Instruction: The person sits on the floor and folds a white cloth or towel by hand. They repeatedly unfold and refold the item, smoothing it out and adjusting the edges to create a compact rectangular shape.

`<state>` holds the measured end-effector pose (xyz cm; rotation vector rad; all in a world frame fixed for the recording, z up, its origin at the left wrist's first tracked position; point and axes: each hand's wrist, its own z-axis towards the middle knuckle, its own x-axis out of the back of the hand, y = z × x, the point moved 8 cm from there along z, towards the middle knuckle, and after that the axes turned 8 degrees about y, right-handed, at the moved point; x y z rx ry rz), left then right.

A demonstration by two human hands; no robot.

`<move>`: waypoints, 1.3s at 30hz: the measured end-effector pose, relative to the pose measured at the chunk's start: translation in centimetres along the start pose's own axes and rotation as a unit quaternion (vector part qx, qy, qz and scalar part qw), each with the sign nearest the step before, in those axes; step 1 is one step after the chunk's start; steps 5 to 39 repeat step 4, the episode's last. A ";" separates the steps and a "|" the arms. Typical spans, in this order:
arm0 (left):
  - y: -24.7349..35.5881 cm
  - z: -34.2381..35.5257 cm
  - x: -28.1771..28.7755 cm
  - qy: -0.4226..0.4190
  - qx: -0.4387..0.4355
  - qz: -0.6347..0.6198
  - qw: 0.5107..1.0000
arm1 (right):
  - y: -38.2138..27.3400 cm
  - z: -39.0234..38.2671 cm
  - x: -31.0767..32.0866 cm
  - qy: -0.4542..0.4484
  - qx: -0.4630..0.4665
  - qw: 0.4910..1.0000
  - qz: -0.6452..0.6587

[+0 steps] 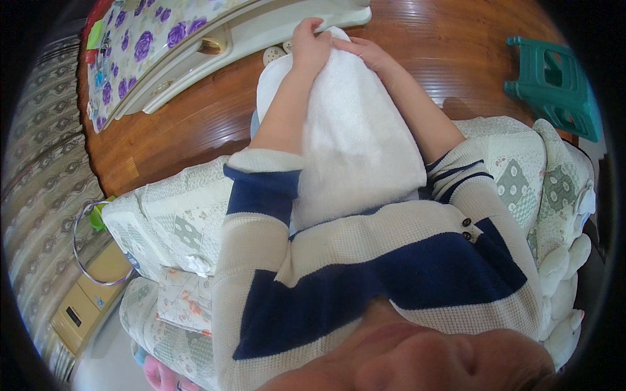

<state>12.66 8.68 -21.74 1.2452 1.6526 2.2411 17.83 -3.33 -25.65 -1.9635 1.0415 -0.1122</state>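
Note:
Across my lap and over my knees lies a white, fluffy cloth that looks like a towel [365, 137]. Its far end narrows toward my two hands, which are close together beyond my knees. My left hand [310, 52] is closed at the far left edge of the towel, fingers bent around it. Just to its right, my right hand [368, 55] pinches the far edge, thumb toward the left hand. The undersides of both grips are hidden. Part of the towel hangs to the left of my left forearm.
I sit on a sofa with a quilted patchwork cover [176, 202]. Ahead on the left stands a low white table with a purple-flowered cover [163, 58]. A green plastic stool [554, 85] is on the wooden floor [443, 39] at right. A hoop [75, 244] leans at left.

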 end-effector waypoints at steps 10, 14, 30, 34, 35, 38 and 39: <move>2.7 -3.5 1.5 -0.010 -0.116 0.074 0.990 | -0.3 0.1 -0.1 -0.040 0.037 0.998 0.003; 2.7 -3.5 1.5 -0.010 -0.116 0.074 0.990 | -0.3 0.1 -0.1 -0.040 0.037 0.998 0.003; 2.7 -3.5 1.5 -0.010 -0.116 0.074 0.990 | -0.3 0.1 -0.1 -0.040 0.037 0.998 0.003; 2.7 -3.5 1.5 -0.010 -0.116 0.074 0.990 | -0.3 0.1 -0.1 -0.040 0.037 0.998 0.003; 2.7 -3.5 1.5 -0.010 -0.116 0.074 0.990 | -0.3 0.1 -0.1 -0.040 0.037 0.998 0.003; 2.7 -3.5 1.5 -0.010 -0.116 0.074 0.990 | -0.3 0.1 -0.1 -0.040 0.037 0.998 0.003; 2.7 -3.5 1.5 -0.010 -0.116 0.074 0.990 | -0.3 0.1 -0.1 -0.040 0.037 0.998 0.003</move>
